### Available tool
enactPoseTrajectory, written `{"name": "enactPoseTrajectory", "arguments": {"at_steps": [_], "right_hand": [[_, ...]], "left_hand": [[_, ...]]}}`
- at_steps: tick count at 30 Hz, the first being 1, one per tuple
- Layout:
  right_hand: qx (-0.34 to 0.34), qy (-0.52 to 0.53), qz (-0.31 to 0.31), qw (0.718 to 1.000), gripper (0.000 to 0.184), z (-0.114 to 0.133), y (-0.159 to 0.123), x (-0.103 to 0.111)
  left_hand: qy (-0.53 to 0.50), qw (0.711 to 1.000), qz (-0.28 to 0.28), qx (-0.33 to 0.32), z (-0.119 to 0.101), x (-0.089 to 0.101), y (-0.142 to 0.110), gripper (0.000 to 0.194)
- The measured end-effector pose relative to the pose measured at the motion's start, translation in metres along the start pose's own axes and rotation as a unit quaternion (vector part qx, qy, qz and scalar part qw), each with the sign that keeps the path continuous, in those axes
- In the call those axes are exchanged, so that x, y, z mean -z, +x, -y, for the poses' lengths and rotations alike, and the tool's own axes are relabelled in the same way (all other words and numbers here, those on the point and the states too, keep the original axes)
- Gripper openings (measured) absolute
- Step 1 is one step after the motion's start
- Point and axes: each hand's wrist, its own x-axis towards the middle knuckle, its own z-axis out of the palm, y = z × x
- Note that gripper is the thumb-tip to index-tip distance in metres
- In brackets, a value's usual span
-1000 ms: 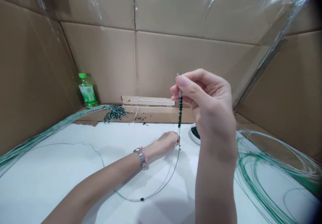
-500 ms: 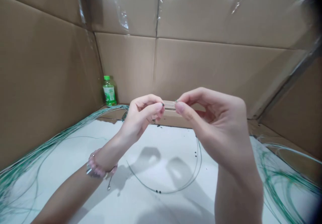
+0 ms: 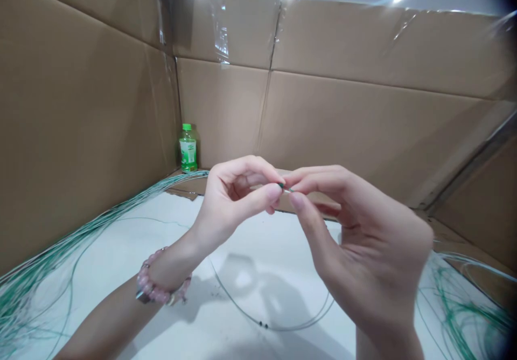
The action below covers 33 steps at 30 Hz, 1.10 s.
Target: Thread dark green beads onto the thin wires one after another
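My left hand (image 3: 236, 195), with a pink bead bracelet (image 3: 155, 279) on its wrist, pinches a small dark green piece (image 3: 280, 185) between thumb and forefinger. Right beside it, my right hand (image 3: 363, 236) holds the end of a thin wire (image 3: 287, 191) in a pinch. The two sets of fingertips nearly touch, in the air above the white table. A looped pale green wire (image 3: 293, 328) with small black beads (image 3: 263, 325) on it shows below. Whether this loop joins the held wire is hidden behind my right hand.
Bundled green and white wires (image 3: 100, 217) run along the left side. More tangled green wires (image 3: 464, 300) lie at the right. In the far left corner stands a green bottle (image 3: 188, 152). Tall cardboard walls (image 3: 363, 128) enclose the white table (image 3: 169, 214).
My hands have come together; the gap between the fingertips, spanned by thin wire half a second ago, has almost closed. The whole view has shifted slightly.
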Motion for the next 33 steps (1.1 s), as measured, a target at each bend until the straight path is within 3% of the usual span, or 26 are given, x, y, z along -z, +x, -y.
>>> {"name": "enactPoseTrajectory", "arguments": {"at_steps": [6,17,33], "right_hand": [[-0.001,-0.003,0.003,1.000,0.017,-0.0009,-0.0007,-0.0009],[0.013,-0.010,-0.015,1.000,0.020,-0.0005,-0.0006,-0.0007],[0.014,-0.016,-0.003,1.000,0.022,-0.0029,-0.0004,0.0019]], "left_hand": [[0.004,1.000,0.013,-0.015,0.0004,-0.0004,-0.0004,0.007],[-0.065,0.997,0.033,0.021,-0.0009,-0.0038,-0.0013,0.011],[-0.026,0.999,0.023,0.019,-0.0018,-0.0013,-0.0002,0.010]]}}
